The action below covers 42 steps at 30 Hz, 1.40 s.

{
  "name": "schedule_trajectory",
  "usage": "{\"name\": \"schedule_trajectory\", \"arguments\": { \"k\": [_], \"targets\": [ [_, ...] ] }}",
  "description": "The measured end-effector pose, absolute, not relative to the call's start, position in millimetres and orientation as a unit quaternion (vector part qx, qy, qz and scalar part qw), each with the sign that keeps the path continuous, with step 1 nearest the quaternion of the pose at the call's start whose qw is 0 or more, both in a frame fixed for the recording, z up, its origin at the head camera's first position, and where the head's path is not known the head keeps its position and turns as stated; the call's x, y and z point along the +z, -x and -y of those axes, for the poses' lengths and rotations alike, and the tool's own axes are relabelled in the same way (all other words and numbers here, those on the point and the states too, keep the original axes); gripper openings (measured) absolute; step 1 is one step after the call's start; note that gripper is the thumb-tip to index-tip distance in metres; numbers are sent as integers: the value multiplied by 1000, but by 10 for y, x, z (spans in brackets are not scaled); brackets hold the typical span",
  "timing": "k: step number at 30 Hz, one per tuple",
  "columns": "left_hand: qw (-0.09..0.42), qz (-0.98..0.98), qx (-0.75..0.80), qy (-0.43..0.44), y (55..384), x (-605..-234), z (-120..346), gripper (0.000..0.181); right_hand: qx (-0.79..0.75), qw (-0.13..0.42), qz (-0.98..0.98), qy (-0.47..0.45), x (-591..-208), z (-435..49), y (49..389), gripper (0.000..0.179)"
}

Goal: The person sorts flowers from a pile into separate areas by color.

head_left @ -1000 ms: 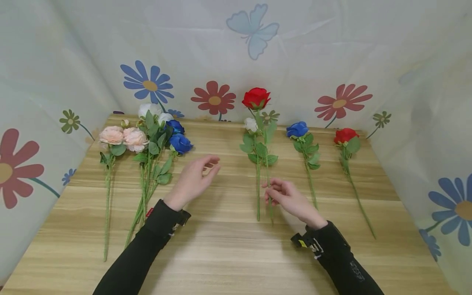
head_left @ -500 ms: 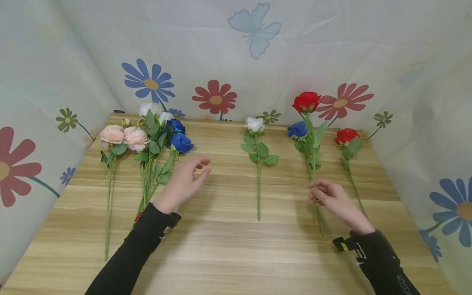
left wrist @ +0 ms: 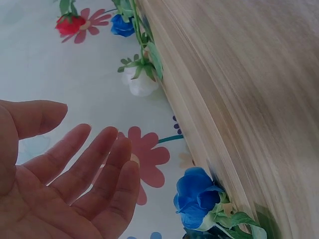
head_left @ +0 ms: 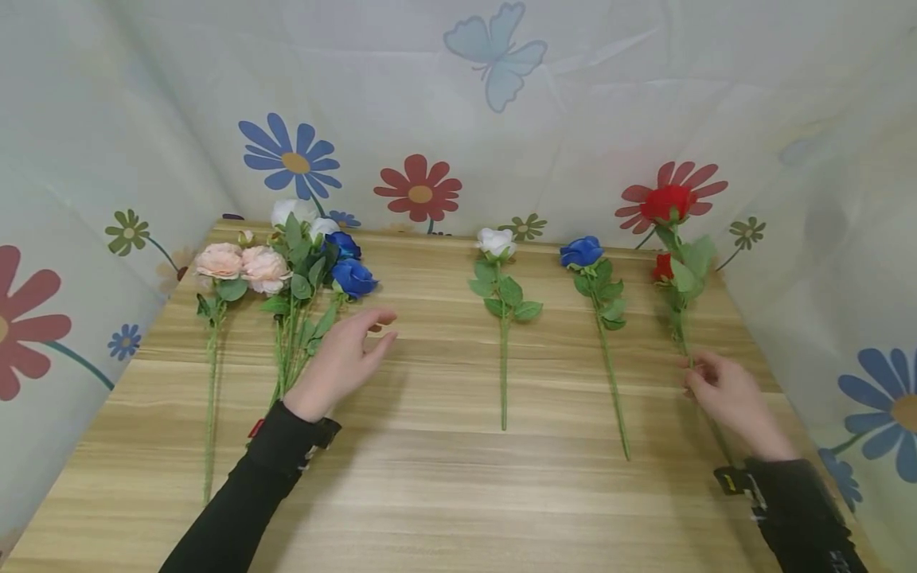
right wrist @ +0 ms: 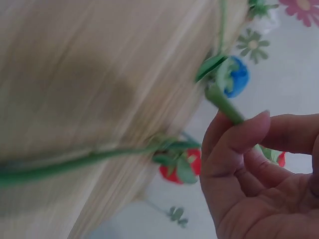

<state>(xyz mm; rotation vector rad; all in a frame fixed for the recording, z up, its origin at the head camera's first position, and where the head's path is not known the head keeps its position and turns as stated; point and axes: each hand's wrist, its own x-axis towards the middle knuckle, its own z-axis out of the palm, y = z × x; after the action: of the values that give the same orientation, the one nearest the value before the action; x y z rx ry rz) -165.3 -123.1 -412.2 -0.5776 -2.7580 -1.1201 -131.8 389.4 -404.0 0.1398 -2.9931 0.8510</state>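
My right hand [head_left: 734,402] pinches the green stem [right wrist: 225,105] of a red rose [head_left: 669,204] between thumb and fingers. That rose is held upright over a second red rose [head_left: 662,267], which lies at the right of the table and is partly hidden behind it. Over the left half of the table hovers my left hand [head_left: 342,358], relaxed and holding nothing, as its palm [left wrist: 75,199] in the left wrist view confirms. Nearest to it is a bunch with blue roses [head_left: 354,278], white flowers [head_left: 292,212] and green stems partly covered by the hand.
A white rose [head_left: 496,243] and a blue rose [head_left: 582,251] lie apart on the wooden table [head_left: 444,493]. Pale pink flowers [head_left: 219,261] lie at the far left. A printed curtain [head_left: 559,127] encloses the back and sides.
My right hand has carried the red rose rightward, from beside the white rose, past the blue one, to above the lying red rose. The left hand has drifted slightly left and down.
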Motion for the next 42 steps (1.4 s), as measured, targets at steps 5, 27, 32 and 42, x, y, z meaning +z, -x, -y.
{"name": "schedule_trajectory", "arguments": {
  "k": [5,27,32,42],
  "targets": [
    [56,909,-368,187,1644,-4138,1250,32,196,10,980,-31,-4079,-4102,1276,27],
    [49,914,-358,185,1635,-4204,1238,31,159,-172,972,30,-4104,-4371,1284,37],
    [57,914,-355,190,1638,-4213,1238,30,166,-178,969,32,-4098,-4310,1302,37],
    [53,912,-360,189,1630,-4223,1240,30,156,-152,976,24,-4146,-4290,1335,42]
  ]
}}
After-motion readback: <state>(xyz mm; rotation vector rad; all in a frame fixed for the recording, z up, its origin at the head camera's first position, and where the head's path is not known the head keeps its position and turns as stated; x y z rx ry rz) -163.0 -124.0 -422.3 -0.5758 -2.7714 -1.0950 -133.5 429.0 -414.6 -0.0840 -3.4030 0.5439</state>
